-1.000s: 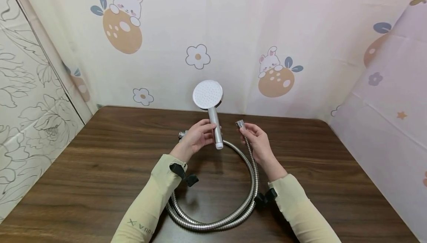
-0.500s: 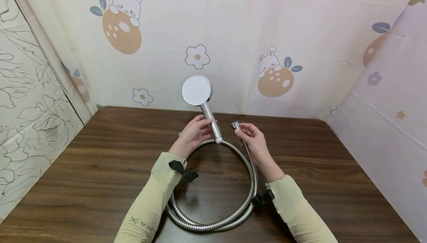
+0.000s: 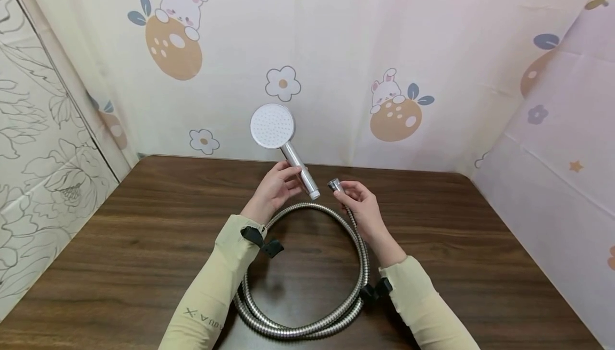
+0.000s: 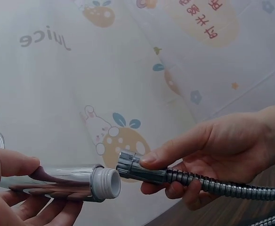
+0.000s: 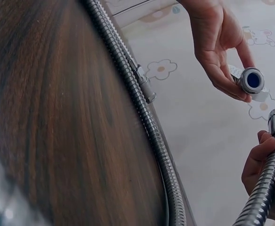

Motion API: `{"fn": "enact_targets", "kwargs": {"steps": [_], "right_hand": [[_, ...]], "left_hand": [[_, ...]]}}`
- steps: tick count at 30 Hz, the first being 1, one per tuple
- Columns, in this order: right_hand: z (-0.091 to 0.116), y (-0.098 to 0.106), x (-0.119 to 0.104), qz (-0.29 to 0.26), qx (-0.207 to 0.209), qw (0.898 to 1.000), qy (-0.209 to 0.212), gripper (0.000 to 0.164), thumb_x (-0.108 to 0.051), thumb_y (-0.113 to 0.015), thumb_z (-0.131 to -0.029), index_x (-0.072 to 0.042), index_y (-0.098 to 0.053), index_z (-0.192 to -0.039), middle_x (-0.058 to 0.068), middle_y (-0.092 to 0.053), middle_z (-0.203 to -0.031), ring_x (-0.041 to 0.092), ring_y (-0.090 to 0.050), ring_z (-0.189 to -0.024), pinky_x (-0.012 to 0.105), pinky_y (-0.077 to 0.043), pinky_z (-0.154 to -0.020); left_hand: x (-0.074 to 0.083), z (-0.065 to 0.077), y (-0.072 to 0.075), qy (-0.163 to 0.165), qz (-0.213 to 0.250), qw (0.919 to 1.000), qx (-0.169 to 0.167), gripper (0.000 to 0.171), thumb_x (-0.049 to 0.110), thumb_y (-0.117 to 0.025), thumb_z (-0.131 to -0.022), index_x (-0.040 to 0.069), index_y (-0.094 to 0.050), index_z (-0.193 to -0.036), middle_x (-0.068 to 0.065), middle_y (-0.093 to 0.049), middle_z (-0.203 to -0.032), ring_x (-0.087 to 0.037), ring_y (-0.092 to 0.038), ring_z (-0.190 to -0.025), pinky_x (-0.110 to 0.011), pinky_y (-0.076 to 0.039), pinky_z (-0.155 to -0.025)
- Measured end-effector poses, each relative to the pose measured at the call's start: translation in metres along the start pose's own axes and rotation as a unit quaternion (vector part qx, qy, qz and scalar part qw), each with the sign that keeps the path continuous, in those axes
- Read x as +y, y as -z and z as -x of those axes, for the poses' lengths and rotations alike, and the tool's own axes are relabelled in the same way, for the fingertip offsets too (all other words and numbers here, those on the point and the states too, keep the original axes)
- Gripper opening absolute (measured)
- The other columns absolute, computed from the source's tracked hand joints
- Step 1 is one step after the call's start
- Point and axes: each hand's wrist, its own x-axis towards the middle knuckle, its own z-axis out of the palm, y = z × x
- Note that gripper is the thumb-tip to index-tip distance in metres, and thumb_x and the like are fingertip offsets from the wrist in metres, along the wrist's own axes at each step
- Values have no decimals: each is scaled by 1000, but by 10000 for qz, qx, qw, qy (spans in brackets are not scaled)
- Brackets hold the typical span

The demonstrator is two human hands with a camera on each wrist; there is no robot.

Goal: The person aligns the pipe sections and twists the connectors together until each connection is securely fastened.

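My left hand (image 3: 274, 191) grips the chrome handle of a shower head (image 3: 271, 126), whose round white spray face is toward me and tilted up to the left. At the handle's lower end a white threaded end (image 4: 110, 183) points right. Between thumb and fingers of my right hand (image 3: 362, 208) is the chrome end nut (image 4: 136, 168) of a metal shower hose (image 3: 331, 318). In the left wrist view nut and thread face each other closely; the head view shows them apart. Inside the threaded end, in the right wrist view, a dark blue opening (image 5: 254, 80) shows.
The rest of the hose lies coiled on the dark wooden table (image 3: 144, 243), below my hands. Its other chrome end (image 5: 147, 87) lies on the far side of the coil. A printed cloth (image 3: 326, 35) hangs behind the table.
The shower head has moved left and up, tilting further left, its threaded end turning toward the right hand. My right hand has shifted slightly left, tilting the hose nut left toward the handle.
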Motion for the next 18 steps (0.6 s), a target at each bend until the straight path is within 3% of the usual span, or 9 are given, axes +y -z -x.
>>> {"fn": "enact_targets", "kwargs": {"steps": [5, 11, 18], "right_hand": [[2, -5, 1, 99, 1, 9999, 16, 29, -7, -63, -85, 0, -53, -111, -6, -60, -78, 8, -52, -63, 22, -45, -58], [4, -11, 1, 146, 9, 9997, 191, 26, -6, -64, -83, 1, -54, -106, -7, -60, -77, 8, -53, -64, 23, -45, -58], [5, -15, 0, 110, -50, 9998, 148, 23, -4, -64, -83, 0, -53, -104, -8, -60, -73, 10, -51, -61, 25, -43, -56]], "left_hand": [[1, 0, -2, -84, 24, 10000, 35, 19, 3, -50, -90, 10, -45, -107, -4, -56, -89, -14, -59, -74, -34, -46, -74], [5, 0, -5, -283, 61, 9996, 56, 16, 2, -50, -90, 12, -46, -101, -2, -55, -84, -13, -59, -70, -43, -42, -87], [8, -1, -7, -464, 169, 9985, 219, 20, 0, -51, -89, 12, -44, -104, -2, -58, -82, -12, -61, -66, -33, -48, -71]]}}
